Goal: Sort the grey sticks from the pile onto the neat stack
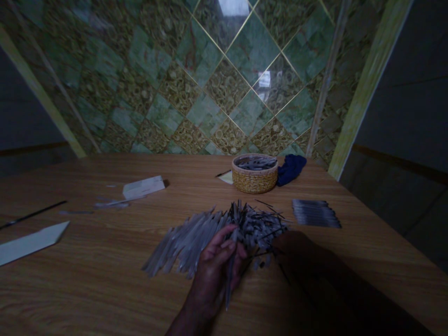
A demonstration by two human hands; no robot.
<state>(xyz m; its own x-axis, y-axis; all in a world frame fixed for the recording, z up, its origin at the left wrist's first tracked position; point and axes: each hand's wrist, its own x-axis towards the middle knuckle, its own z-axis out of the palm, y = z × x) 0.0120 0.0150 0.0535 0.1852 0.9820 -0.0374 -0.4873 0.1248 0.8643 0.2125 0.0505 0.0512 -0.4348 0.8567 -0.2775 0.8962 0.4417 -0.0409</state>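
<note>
My left hand point(219, 256) pinches a slim, pale translucent stick, like a pen barrel or sleeve point(229, 282), its pointed end toward me. In deep shadow to its right, my right hand point(294, 249) reaches over a jumble of short translucent pieces and thin black sticks point(262, 226). Its fingers are too dark to make out, and a few black sticks show beside them. Left of my left hand lies a fanned pile of long translucent sleeves point(187, 240). Dark tips point(238, 212) stick up just beyond my left fingertips.
A woven basket point(255, 181) filled with similar sticks stands at the back, beside a dark blue cloth point(291, 169). A neat row of sticks point(316, 213) lies right. Leftward are a white box point(143, 186), a pale flat strip point(33, 242) and a black rod point(33, 214). A tiled wall point(227, 84) rises behind.
</note>
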